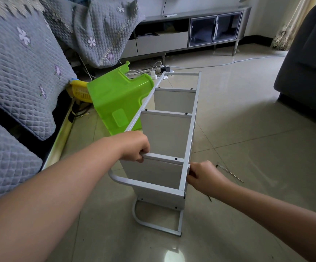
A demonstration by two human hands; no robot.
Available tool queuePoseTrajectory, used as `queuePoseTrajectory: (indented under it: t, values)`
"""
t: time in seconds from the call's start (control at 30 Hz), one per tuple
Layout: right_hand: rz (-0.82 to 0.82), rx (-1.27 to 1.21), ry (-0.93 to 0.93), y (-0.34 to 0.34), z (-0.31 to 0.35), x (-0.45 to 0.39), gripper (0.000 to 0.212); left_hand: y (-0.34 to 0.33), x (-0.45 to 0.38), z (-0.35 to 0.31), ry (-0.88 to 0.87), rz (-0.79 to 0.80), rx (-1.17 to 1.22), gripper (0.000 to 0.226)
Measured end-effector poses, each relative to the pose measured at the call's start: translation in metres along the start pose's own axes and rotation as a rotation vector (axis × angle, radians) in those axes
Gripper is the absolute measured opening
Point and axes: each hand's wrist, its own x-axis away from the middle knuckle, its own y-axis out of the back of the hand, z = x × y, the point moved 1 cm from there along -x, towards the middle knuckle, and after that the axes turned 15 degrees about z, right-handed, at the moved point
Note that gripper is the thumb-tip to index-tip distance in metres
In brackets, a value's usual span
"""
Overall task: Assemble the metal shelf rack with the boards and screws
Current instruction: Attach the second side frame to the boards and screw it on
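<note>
- Rack (169, 129) lies on its side on the floor (247, 129), beside a green stool (115, 99).
- Nearest board (153, 172) probably needs seating: keep its edge square to the rail.
- Left hand (134, 146) grips that board's edge; right hand (202, 173) pinches the rail.
- Align the screw hole (176, 159) before fastening.
- Tool (229, 172) lies near the right hand.

**Rack on floor, between sofa and armchair**

Rack (169, 133) lying on its side on the floor (247, 129), running away from the viewer. Left hand (134, 146) on its near-left rail, right hand (202, 174) on its right rail. Stool (115, 103) tipped just left of rack, basket (78, 90) behind stool, sofa (17, 72) far left. Hex key (230, 172) right of rack. Cabinet (191, 33) behind; armchair (308, 63) right.
</note>
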Motion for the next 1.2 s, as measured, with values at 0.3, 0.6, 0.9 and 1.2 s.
queuePoseTrajectory:
  t: [0.3,0.6,0.9,1.2]
  values:
    - [-0.170,-0.022,-0.027,0.046,0.004,0.031,0.046,-0.011,0.003,0.004,-0.014,-0.058,0.150,0.032]
    - [0.057,0.306,-0.090,0.047,0.047,0.008,0.030,0.003,-0.002,0.009,0.000,0.083,0.081,0.034]
    - [0.183,0.558,-0.146,0.065,0.062,0.000,0.035,0.002,-0.003,0.024,0.234,0.189,-0.167,0.031]
    - [0.311,0.436,-0.217,0.073,0.059,-0.009,0.033,0.000,0.000,0.042,0.046,0.166,-0.033,0.012]
